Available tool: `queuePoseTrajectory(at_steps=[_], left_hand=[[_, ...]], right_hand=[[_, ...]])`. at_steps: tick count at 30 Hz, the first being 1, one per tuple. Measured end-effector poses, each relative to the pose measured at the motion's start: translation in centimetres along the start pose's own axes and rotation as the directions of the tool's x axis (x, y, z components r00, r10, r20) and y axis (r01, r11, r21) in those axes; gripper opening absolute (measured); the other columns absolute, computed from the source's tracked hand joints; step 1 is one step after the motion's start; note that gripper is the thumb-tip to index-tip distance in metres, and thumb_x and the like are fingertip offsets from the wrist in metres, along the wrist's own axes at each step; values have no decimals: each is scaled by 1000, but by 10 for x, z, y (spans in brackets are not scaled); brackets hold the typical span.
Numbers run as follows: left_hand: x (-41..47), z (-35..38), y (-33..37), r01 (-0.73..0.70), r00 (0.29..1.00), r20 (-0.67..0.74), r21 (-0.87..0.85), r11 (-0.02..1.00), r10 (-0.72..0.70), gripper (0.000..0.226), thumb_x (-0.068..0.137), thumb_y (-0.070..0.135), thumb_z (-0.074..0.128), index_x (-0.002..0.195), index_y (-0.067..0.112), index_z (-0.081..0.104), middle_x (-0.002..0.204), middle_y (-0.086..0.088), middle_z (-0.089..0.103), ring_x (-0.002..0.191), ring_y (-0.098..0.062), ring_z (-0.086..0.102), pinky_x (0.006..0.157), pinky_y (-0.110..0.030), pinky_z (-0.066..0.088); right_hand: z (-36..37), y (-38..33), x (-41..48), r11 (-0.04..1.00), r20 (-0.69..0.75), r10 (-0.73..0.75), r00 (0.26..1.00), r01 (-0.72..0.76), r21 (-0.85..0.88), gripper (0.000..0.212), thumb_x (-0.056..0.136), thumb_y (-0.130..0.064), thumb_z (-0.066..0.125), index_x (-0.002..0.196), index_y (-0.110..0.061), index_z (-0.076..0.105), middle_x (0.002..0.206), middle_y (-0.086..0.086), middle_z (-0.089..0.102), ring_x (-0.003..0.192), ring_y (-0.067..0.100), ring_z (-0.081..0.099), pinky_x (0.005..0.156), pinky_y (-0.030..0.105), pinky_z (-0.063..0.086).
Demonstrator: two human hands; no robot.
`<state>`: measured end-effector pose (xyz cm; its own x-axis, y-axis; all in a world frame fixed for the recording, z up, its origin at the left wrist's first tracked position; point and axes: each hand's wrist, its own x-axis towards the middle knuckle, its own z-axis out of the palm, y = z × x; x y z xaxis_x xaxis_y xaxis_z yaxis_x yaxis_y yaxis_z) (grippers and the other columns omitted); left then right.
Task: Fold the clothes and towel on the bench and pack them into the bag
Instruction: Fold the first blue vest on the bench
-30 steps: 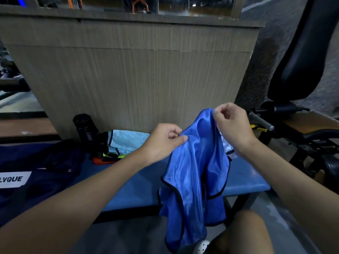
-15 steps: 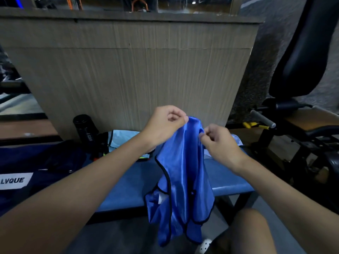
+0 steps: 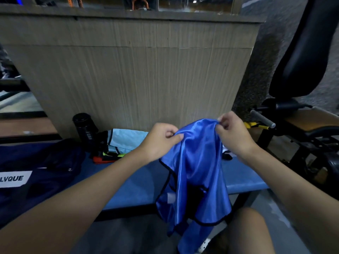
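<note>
- The shiny blue garment (image 3: 194,171) with black trim hangs in the centre-right of the frame. Its top edge is bunched between both hands, and its lower part drapes down past the front edge of the bench (image 3: 139,182) towards the bottom of the frame.
- The left hand (image 3: 159,142) sits just left of centre, its forearm rising diagonally from the lower left corner. Thumb and curled forefinger pinch the garment's upper left edge, and the other fingers are folded in.
- The right hand (image 3: 233,132) is slightly higher, right of centre, its forearm coming up from the lower right. Its fingers are curled, and thumb and fingertips pinch the upper right edge of the cloth.
- A bare knee (image 3: 251,230) shows at the bottom right, beside the hanging hem.
- On the blue bench behind the left hand lies a light blue towel (image 3: 126,139) on top of a small pile of clothes (image 3: 108,156) with neon and orange edges.
- A black bottle (image 3: 85,129) stands upright just left of that pile.
- The dark navy bag (image 3: 36,176), bearing a white label, lies on the bench at the left edge of the frame.
- A wood-grain panel (image 3: 137,70) fills the upper middle, and a gym machine with a black pad (image 3: 308,52) stands at the right.
</note>
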<state>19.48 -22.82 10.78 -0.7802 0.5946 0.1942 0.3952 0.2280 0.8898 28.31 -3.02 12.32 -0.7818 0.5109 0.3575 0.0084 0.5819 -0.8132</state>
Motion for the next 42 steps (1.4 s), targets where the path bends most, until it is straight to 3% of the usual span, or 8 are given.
queuePoseTrajectory(at_steps=[5,9,16,20,25,30,39,42], left_hand=[[17,2,40,-77,987,-142,-51,996,69,15,91,16,70,81,4,72,67,-19,66,58,-15,51,53,-27,41],[25,5,52,-98,981,-175,-44,994,89,15,89,16,72,78,7,72,70,-19,68,60,-15,53,54,-26,43],[22,-11,31,-58,977,-207,-39,998,49,7,91,13,70,95,7,70,80,-2,70,64,0,59,65,-18,47],[4,-16,16,-53,996,-64,138,989,62,40,77,37,83,108,18,65,101,-2,65,90,-10,59,85,-24,48],[-22,-9,10,-47,999,7,98,994,47,37,75,40,85,81,12,62,66,4,56,57,-8,46,57,-27,42],[-26,-2,17,-55,998,12,95,994,54,21,87,23,76,76,6,72,68,-6,71,59,-9,60,62,-26,48],[-10,-6,37,-36,973,-232,-111,993,9,17,91,17,70,81,4,71,75,-11,74,59,-6,60,60,-22,49],[-4,-4,48,-28,967,-255,-175,984,-18,18,92,15,70,79,3,70,65,-6,72,54,-8,61,54,-22,49]], right_hand=[[10,-16,-24,986,78,-159,984,153,68,19,90,-16,68,76,-6,59,64,-1,54,59,2,46,60,19,37],[23,-16,-36,976,375,-184,908,215,-42,37,87,-35,71,68,-6,60,65,15,58,59,10,45,61,36,42],[25,-16,-27,988,253,-145,957,128,80,32,96,-21,61,72,-2,53,61,6,49,57,16,41,56,37,38],[22,-29,-22,989,165,-123,979,107,100,32,96,-23,62,69,-7,53,55,2,48,48,7,39,48,31,37],[25,-37,-18,989,93,-74,993,62,132,32,96,-24,61,70,-7,57,56,3,52,53,13,48,56,38,48],[28,-37,-16,986,60,-26,998,16,163,35,97,-26,60,75,1,56,63,19,58,59,34,57,65,55,55],[21,-29,-16,988,53,-41,998,33,153,18,92,-20,66,82,-12,53,66,0,58,58,10,54,59,21,44],[25,-26,-30,983,153,-133,979,111,143,31,85,-32,74,79,-8,55,67,6,57,61,10,48,59,27,42]])
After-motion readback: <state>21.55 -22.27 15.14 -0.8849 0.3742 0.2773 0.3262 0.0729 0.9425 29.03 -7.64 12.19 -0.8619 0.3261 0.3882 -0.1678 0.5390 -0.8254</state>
